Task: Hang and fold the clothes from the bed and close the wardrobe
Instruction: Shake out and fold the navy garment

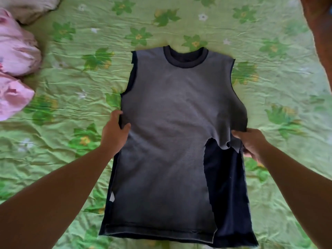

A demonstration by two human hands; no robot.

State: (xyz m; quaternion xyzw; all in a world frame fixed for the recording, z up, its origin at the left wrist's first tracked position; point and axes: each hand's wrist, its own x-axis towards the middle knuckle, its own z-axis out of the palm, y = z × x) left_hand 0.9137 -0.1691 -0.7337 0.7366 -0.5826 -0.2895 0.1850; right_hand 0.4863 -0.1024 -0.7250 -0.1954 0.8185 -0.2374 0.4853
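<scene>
A grey sleeveless shirt (172,123) with a dark collar lies flat on the green flowered bedsheet (71,78), neck away from me. Its front layer is torn or split at the lower right, baring the dark blue inner layer. My left hand (115,132) pinches the shirt's left edge just below the armhole. At the right edge, below the other armhole, my right hand (251,142) grips a bunched bit of the cloth.
Pink bundled cloth or pillows (16,69) lie at the left side of the bed, with a pale pillow (30,8) behind them. A brown shape (319,33) fills the top right corner. Wrinkled sheet surrounds the shirt on all sides.
</scene>
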